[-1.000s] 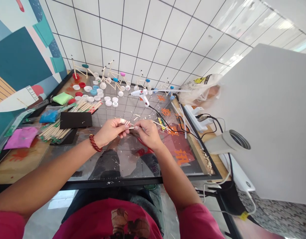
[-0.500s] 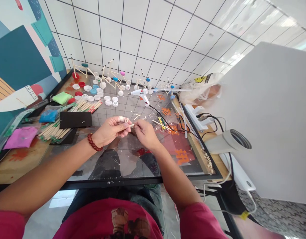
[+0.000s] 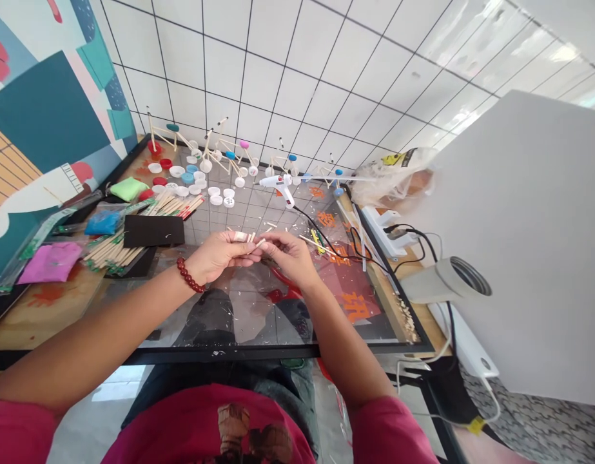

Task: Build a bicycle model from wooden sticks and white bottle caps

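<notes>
In the middle of the frame, the left hand (image 3: 222, 254) and right hand (image 3: 290, 253) grip a short wooden stick (image 3: 255, 242) between their fingertips, held close together to steady so small a piece, with a glue gun (image 3: 279, 185) lying beyond.

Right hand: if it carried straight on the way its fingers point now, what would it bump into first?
The right hand points across toward the left hand, so it would probably meet the small wooden sticks held at the left hand's fingertips first. Depth is hard to judge, but it looks very close to them or touching.

L hand (image 3: 220, 253), R hand (image 3: 291, 256), pinching wood stick (image 3: 256, 243)
</notes>
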The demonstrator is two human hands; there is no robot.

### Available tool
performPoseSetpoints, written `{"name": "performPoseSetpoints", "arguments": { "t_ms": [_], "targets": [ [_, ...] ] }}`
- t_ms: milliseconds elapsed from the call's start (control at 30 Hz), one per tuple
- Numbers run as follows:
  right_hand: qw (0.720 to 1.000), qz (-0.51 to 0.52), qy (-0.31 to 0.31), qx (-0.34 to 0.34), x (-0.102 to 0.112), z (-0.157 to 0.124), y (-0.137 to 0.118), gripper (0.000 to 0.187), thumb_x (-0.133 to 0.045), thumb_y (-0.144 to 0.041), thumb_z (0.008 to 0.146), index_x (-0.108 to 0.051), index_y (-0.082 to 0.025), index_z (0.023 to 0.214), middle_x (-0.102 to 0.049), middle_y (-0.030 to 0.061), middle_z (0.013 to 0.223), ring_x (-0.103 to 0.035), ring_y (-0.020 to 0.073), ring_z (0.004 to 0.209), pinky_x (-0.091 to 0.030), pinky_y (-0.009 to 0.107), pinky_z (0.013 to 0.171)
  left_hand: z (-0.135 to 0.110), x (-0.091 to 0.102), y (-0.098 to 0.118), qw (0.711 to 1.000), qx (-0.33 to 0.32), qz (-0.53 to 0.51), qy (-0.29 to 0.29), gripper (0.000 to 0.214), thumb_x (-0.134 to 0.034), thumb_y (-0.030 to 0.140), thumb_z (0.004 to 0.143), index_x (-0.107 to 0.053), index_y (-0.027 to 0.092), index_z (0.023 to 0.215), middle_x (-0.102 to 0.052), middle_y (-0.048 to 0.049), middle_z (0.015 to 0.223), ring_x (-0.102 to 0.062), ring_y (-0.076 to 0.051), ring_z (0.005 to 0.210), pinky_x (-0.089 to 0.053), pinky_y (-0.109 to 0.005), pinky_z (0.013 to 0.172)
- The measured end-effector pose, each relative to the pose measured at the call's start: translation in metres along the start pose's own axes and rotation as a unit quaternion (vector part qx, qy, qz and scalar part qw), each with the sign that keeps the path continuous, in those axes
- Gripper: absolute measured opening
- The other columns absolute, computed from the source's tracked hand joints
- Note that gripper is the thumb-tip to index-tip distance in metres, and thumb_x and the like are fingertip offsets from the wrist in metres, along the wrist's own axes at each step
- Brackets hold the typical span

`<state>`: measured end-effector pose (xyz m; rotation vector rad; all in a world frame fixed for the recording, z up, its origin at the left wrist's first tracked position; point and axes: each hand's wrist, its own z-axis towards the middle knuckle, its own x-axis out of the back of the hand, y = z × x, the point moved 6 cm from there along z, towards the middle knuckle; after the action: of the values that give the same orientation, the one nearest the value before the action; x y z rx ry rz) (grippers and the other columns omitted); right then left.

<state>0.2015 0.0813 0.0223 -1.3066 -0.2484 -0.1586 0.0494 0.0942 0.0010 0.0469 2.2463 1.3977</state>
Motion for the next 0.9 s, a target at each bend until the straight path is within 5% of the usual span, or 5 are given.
{"name": "performPoseSetpoints", "arguments": {
  "t_ms": [167, 433, 567, 700, 900],
  "targets": [
    [0.999, 0.0, 0.034, -0.029, 0.016, 0.008, 0.018, 0.028, -0.067, -0.047, 0.081, -0.069, -0.019, 0.08, -0.066, -0.0003, 0.073, -0.057, 0.0129, 0.067, -0.047, 0.026, 0.067, 0.001, 0.002, -0.001, 1.0, 0.019, -0.005, 0.005, 0.01, -0.076, 0.018, 0.082, -0.076, 0.009, 0.087, -0.078, -0.0144, 0.089, -0.076, -0.019, 0.08, -0.061, -0.025, 0.07],
    [0.944, -0.311, 0.084, -0.07, 0.046, 0.02, 0.05, 0.012, -0.065, -0.027, 0.079, -0.071, -0.018, 0.073, -0.065, 0.0043, 0.078, -0.059, 0.0208, 0.08, -0.047, 0.038, 0.082, 0.007, 0.014, 0.007, 0.997, -0.036, -0.067, 0.027, 0.008, -0.07, 0.013, 0.085, -0.075, 0.008, 0.08, -0.073, -0.0074, 0.079, -0.065, -0.009, 0.064, -0.056, -0.02, 0.063],
    [0.948, -0.288, 0.107, 0.079, 0.034, 0.011, 0.015, 0.035, -0.072, -0.033, 0.081, -0.07, -0.02, 0.114, -0.066, 0.012, 0.109, -0.06, 0.0261, 0.102, -0.047, 0.044, 0.095, 0.004, 0.009, 0.004, 0.998, -0.005, -0.057, 0.019, 0.01, -0.07, 0.015, 0.086, -0.075, 0.008, 0.081, -0.074, -0.0103, 0.081, -0.071, -0.015, 0.075, -0.059, -0.025, 0.072],
    [0.949, -0.224, 0.004, 0.222, 0.004, -0.002, -0.017, 0.06, -0.077, -0.05, 0.079, -0.061, -0.026, 0.131, -0.063, 0.0111, 0.124, -0.057, 0.0264, 0.117, -0.045, 0.043, 0.104, 0.001, 0.003, 0.002, 0.999, -0.003, -0.051, 0.007, 0.009, -0.073, 0.016, 0.084, -0.076, 0.008, 0.082, -0.075, -0.011, 0.081, -0.072, -0.017, 0.077, -0.059, -0.028, 0.074],
    [0.936, -0.264, -0.02, 0.23, -0.009, -0.006, -0.014, 0.057, -0.076, -0.047, 0.081, -0.061, -0.028, 0.132, -0.064, 0.0114, 0.125, -0.058, 0.0284, 0.119, -0.044, 0.047, 0.104, 0.0, -0.005, -0.006, 0.999, -0.007, -0.028, -0.02, 0.016, -0.084, 0.022, 0.072, -0.076, 0.009, 0.074, -0.074, -0.0089, 0.076, -0.067, -0.013, 0.068, -0.055, -0.024, 0.068]
  ]
}}
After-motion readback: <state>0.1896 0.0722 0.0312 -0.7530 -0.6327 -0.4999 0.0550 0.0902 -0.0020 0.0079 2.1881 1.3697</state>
